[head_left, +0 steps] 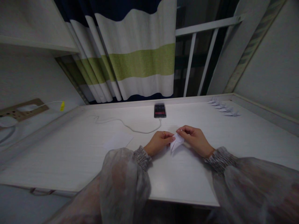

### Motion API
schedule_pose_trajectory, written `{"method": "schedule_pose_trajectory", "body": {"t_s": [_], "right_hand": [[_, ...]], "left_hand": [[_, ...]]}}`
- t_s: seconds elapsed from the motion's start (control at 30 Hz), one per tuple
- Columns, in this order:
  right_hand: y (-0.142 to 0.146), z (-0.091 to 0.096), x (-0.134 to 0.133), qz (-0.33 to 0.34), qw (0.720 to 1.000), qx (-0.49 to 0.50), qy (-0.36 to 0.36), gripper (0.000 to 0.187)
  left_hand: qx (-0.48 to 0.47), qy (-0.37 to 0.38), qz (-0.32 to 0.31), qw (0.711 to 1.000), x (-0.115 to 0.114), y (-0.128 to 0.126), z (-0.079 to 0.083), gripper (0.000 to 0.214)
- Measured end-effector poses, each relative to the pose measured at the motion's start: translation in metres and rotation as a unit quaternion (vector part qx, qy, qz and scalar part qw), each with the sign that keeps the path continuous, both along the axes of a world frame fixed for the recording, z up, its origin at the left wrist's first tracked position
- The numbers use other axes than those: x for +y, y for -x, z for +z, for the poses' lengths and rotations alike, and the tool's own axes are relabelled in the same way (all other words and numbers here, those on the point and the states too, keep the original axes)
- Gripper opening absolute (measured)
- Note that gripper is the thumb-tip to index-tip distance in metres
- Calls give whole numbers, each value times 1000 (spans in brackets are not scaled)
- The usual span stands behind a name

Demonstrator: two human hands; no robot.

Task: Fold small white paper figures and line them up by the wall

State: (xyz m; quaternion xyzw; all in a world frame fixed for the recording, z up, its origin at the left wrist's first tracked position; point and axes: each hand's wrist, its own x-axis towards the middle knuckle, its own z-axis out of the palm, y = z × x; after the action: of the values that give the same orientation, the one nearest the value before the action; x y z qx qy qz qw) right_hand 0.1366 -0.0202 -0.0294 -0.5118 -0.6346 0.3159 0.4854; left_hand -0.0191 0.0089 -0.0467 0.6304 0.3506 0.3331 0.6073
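Between my two hands is a small piece of folded white paper (177, 143), with pointed flaps hanging toward me. My left hand (159, 142) pinches its left side between thumb and fingers. On the upper right side, the thumb and fingertips of my right hand (197, 140) close on the same paper. The paper is held just over the white tabletop, and my fingers cover its upper edge. Sheets of flat white paper (118, 140) lie to the left of my left hand.
A phone (160, 110) stands at the back with a white cable (140, 132) running left. Several folded paper figures (223, 108) sit in a row at the back right. A striped curtain (140, 62) hangs behind the white table (58, 161). Sockets (23, 110) are on the left wall.
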Motion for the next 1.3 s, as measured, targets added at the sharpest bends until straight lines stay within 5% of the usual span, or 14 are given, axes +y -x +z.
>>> {"method": "schedule_pose_trajectory", "body": {"t_s": [1.3], "right_hand": [[0,2,-2,-22,999,43,12,29]], "left_hand": [[-2,10,-11,1000,2,0,-2,27]]}}
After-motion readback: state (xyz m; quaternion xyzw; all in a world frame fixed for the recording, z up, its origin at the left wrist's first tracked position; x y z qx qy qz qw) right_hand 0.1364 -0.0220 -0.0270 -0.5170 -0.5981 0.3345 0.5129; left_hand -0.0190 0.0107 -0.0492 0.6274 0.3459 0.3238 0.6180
